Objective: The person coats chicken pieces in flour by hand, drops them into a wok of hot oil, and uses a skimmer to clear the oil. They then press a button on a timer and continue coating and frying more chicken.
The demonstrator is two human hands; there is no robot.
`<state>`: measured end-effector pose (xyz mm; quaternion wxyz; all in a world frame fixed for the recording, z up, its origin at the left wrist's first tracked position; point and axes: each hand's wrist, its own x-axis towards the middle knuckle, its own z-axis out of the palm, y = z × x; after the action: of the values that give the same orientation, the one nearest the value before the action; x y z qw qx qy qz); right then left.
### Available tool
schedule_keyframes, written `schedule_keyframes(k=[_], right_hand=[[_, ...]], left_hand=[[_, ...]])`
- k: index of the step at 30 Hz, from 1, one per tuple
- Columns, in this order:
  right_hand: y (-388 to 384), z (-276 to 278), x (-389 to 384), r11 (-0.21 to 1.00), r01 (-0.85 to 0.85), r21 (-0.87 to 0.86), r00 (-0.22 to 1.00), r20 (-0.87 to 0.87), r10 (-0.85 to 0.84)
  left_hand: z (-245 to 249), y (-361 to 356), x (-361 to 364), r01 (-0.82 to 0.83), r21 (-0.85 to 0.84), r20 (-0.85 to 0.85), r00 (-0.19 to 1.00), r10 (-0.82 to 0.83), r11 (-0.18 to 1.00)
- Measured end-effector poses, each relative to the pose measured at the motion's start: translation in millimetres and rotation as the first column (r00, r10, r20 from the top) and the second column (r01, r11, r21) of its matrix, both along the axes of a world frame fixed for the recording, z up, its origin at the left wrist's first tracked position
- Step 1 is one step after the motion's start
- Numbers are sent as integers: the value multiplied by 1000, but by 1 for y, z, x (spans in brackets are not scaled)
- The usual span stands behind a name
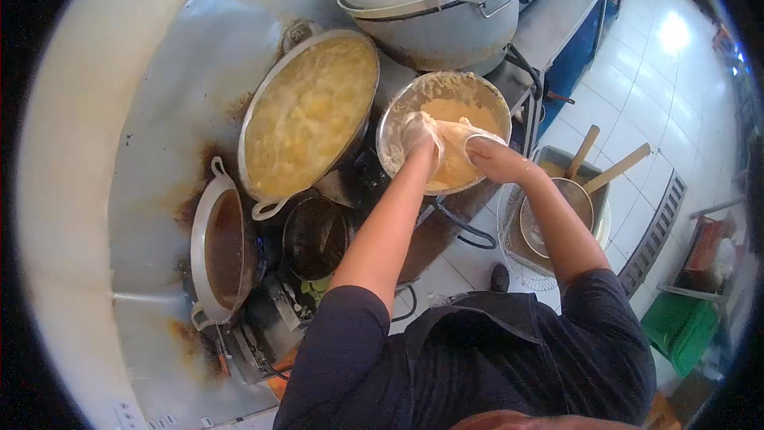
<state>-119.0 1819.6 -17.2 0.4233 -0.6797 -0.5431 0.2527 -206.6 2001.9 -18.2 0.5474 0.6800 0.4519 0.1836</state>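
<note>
A metal bowl (388, 161) holds an orange-tan batter or coating mix (458, 111), with pale clumps stuck along its inner wall. My left hand (420, 137) is in the left side of the bowl, smeared with pale mix. From the right, my right hand (491, 158) reaches over the rim, its fingers turned inward and coated too. A pale orange coated mass lies between the two hands; whether either grips it cannot be made out. The fingers of both hands are largely hidden by the mix.
A wide pan of bubbling yellow oil (310, 115) stands left of the bowl, and a smaller pan of brown liquid (227, 251) nearer me. Behind is a large lidded pot (446, 28). At right, a wood-handled strainer (557, 215) rests over a container.
</note>
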Motion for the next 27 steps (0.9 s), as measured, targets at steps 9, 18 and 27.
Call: schedule_keyframes(k=[9,18,27], right_hand=[[32,-15,6,923,384,-26,787,-513,-342],[58,-46,25,953,261,-156,690,-660,-297],[86,-41,27,908,401,-119,759,-512,-402]], left_hand=[[-12,-69,30,366,-772,614,642,459,520],[28,-72,-10,444,-617,739,611,285,649],[23,-91,-49,536,-496,831,521,195,683]])
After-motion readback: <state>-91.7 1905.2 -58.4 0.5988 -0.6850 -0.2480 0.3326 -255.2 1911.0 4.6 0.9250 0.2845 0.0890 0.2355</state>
